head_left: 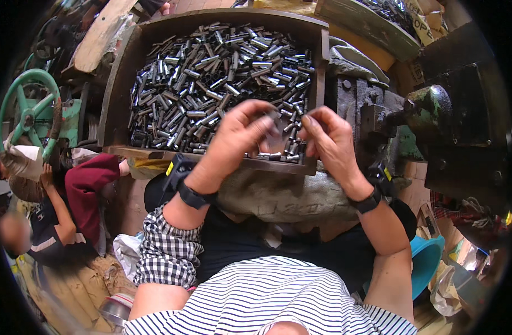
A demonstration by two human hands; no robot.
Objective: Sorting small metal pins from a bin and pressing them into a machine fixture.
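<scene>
A wooden tray (pixel 113 103) full of short shiny metal tubes (pixel 222 72) is in front of me. Over its near right part, both my hands are raised close together but apart. My left hand (pixel 239 137) is closed, with fingers curled toward the thumb; motion blurs its fingertips, and what they hold cannot be made out. Thumb and fingers pinch together on my right hand (pixel 331 139), just above the tray's right corner. Anything in that pinch is too small or hidden to name. Below the hands, a few tubes lie in the tray's near right corner.
A dark machine (pixel 434 111) stands close on the right. Grey sackcloth (pixel 289 195) hangs below the tray's near edge. A turquoise basin (pixel 426 262) is by my right elbow. At left are a green handwheel (pixel 30 117) and another person (pixel 58 218). A second wooden box (pixel 373 25) sits far right.
</scene>
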